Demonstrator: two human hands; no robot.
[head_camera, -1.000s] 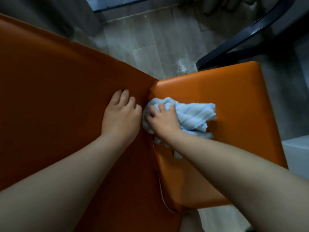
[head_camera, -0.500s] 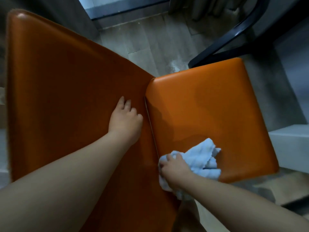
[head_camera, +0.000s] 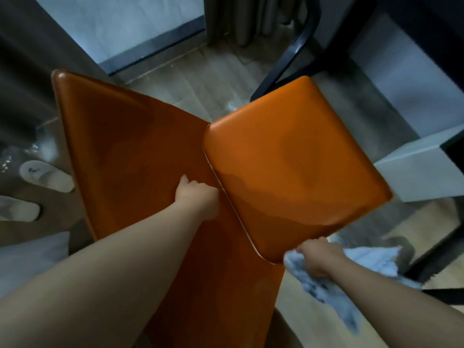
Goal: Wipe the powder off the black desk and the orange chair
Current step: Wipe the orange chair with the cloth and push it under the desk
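Orange chair [head_camera: 288, 167], left hand [head_camera: 198, 199] on backrest, right hand [head_camera: 319, 257] gripping blue cloth [head_camera: 376, 259]

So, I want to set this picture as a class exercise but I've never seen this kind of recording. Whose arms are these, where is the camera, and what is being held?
There is no machine here. A person wears a wide-angle camera on the head, so you look down along their own two bare arms. Below them is an orange chair: the seat is the brighter pad on the right, the backrest the darker panel on the left. The left hand rests on the backrest beside the seat. The right hand grips a pale blue cloth at the seat's near edge, just off the pad. On the floor at the left lie white slippers. The picture is too dim and blurred to show any powder on the seat.
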